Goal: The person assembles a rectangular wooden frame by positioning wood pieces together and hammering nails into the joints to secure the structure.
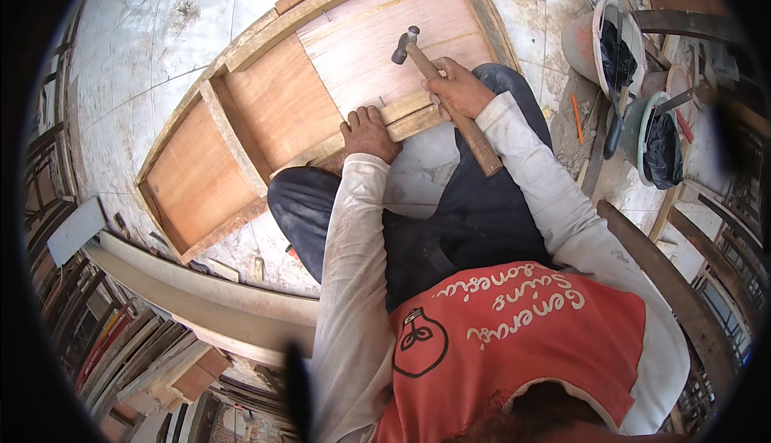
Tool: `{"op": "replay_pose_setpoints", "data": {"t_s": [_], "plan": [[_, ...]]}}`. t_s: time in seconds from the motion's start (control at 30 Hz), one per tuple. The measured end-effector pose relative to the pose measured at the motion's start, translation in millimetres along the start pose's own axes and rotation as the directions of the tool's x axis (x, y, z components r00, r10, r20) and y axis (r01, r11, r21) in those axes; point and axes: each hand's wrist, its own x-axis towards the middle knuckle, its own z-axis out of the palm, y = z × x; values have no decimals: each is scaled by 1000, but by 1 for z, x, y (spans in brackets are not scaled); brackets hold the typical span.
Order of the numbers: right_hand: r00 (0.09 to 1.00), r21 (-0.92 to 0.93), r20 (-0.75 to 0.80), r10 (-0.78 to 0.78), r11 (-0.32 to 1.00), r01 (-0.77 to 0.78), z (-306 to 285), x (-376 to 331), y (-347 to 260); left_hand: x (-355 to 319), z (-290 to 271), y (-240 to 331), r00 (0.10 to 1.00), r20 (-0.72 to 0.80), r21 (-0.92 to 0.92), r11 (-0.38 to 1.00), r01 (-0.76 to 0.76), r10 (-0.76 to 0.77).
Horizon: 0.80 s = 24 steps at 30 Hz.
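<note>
My right hand (463, 88) is closed round the wooden handle of a hammer (454, 110), just above the near rail. Its dark metal head points away from me, to the upper left. My left hand (370, 134) grips a wooden strip (409, 114) on the near side of a wooden frame (233, 132), fingers curled over its top. A thin nail (382, 101) sticks up beside those fingers. Across the frame another nail (327, 15) shows at the far rail. Thin plywood sheets (277, 102) back the frame, one paler than the other.
The frame rests on pale, stained floor tiles (120, 130), against my bent knees. On the right stand two buckets (590, 45) with black plastic inside, near an orange pencil-like stick (577, 118). Long boards (217, 314) and stacked timber (128, 363) lie at the lower left.
</note>
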Motion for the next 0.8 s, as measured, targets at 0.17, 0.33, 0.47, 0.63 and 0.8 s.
{"op": "replay_pose_setpoints", "data": {"t_s": [0.17,0.33,0.47,0.63,0.8], "plan": [[985,-246,164,57,969,-15,7,-8,-7,-1,12,-10,983,-144,-51,992,-119,111],[974,-239,195,119,968,-71,3,-4,-51,1,17,-13,976,-193,-124,984,-124,99],[999,-386,-42,-20,922,2,13,-6,-49,3,7,-13,996,30,-173,981,-83,90],[920,-572,183,346,799,-186,7,6,-34,5,8,-19,991,17,-205,971,-125,131],[927,-563,188,326,809,-171,7,3,-30,13,-2,-29,974,117,-254,954,-159,194]]}}
